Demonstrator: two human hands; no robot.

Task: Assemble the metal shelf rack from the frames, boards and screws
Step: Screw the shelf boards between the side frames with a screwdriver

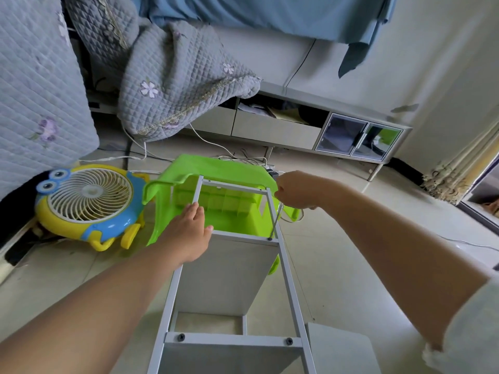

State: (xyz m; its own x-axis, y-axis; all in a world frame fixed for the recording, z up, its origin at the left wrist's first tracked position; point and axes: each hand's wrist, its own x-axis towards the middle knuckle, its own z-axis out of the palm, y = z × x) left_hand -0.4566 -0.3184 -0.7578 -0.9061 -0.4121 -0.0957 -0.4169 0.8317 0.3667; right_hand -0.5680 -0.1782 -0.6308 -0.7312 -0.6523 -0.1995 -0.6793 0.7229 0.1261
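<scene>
Left hand (189, 233) grips the rack frame (287, 276) lying over the green stool (216, 168), right hand (294, 191) clamped on the screwdriver (276, 221) at the board (229, 276) corner screw (270, 238), so I'd keep it straight and press down firmly.

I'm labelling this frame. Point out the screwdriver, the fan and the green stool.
screwdriver (276, 221): head view, on its metal shaft below the right hand.
fan (90, 194): head view, on the white grille's centre.
green stool (216, 166): head view, on its upturned seat edge behind the frame.
</scene>
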